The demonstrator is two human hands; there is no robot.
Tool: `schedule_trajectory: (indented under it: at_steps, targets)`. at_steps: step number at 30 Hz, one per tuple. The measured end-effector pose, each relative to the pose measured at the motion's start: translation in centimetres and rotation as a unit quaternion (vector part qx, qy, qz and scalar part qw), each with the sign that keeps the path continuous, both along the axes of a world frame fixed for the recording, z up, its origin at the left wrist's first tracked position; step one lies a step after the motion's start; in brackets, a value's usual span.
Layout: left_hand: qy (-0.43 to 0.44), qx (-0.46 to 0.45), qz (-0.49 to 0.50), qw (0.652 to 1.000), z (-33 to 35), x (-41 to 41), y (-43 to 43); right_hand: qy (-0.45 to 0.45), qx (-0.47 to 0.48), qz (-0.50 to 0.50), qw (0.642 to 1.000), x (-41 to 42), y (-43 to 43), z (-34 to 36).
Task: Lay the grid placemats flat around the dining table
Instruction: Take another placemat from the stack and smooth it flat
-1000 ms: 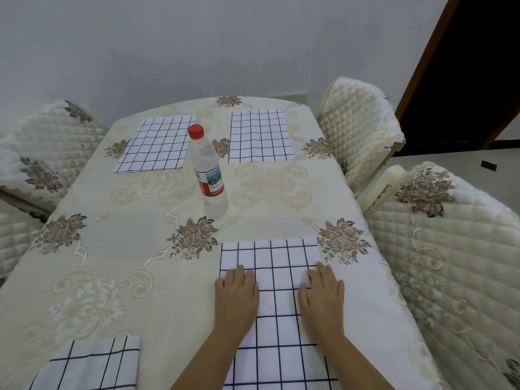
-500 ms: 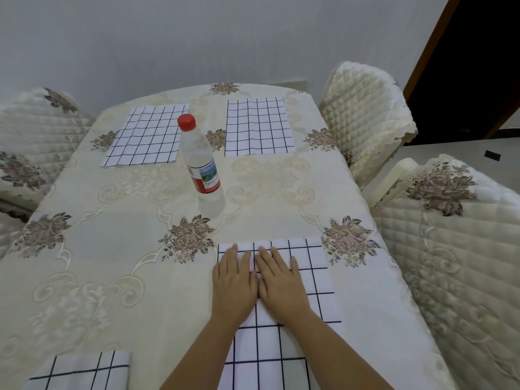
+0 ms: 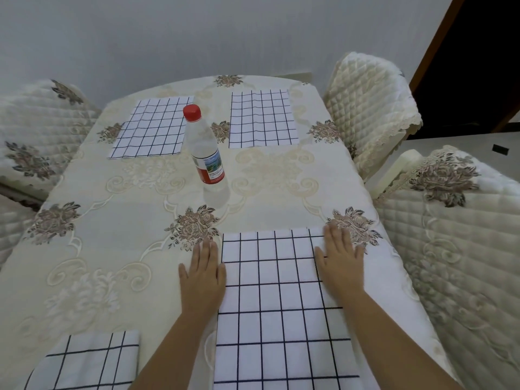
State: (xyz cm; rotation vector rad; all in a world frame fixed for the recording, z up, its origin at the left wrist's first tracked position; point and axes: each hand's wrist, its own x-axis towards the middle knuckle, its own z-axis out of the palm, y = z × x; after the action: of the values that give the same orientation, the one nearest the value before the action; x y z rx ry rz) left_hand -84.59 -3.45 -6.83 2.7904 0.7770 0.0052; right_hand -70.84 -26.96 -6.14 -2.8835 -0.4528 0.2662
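1. I see the left hand (image 3: 202, 273) flat, fingers together, palm down at the left edge of the near placemat (image 3: 275, 299), lower centre of the frame; its grip is open, holding nothing.
2. The right hand (image 3: 340, 263) lies flat on the right edge, its grip equally open.
3. The tabletop (image 3: 126, 220) carries two far placemats (image 3: 150, 129) (image 3: 263, 119) in the upper centre.
4. Another placemat (image 3: 84, 361) sits lower left.
5. A bottle (image 3: 206, 150) stands upright mid-frame.

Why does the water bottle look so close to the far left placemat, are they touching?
Cannot tell. In the head view the bottle overlaps the far left placemat only because it stands nearer the camera; its clear base blends into the tablecloth.
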Motion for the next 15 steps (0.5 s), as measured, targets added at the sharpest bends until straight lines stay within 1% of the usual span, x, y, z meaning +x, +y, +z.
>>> schedule_trajectory:
  at_steps: [4,5,6,7,8,9,10,12,14,15]
  targets:
    - [-0.014,-0.042,0.041,0.998,0.5,-1.8,-0.8,0.033,0.019,-0.075,0.996,-0.3,-0.1,1.3]
    - [-0.029,-0.03,0.033,0.999,0.7,-1.8,-1.4,0.011,0.026,-0.073,0.997,-0.8,0.8,1.8]
    - [-0.038,-0.009,0.01,0.999,0.9,-1.6,-2.2,-0.021,0.024,-0.051,0.998,-1.5,1.7,2.2]
    - [-0.04,0.013,-0.04,0.998,1.1,-1.3,-3.3,-0.032,0.016,-0.011,0.999,-2.5,2.9,2.4]
    - [-0.04,0.039,-0.088,0.994,0.9,-1.0,-4.5,-0.037,0.008,0.03,0.999,-3.8,4.1,2.3]
    - [-0.041,0.043,-0.127,0.99,0.9,-0.8,-5.8,-0.03,0.004,0.068,0.997,-5.4,5.1,2.3]
    - [-0.058,0.041,-0.136,0.988,0.6,-0.9,-6.8,-0.022,0.011,0.097,0.995,-6.9,5.9,1.9]
    - [-0.056,0.031,-0.115,0.991,-0.2,-1.4,-7.9,0.001,0.02,0.137,0.99,-9.2,6.0,1.6]
    - [-0.056,0.035,-0.086,0.994,-0.7,-2.7,-7.7,-0.01,0.007,0.154,0.988,-9.5,4.5,0.7]
    - [-0.055,0.03,-0.076,0.995,-0.7,-3.3,-7.4,-0.018,0.012,0.146,0.989,-9.1,3.4,0.5]
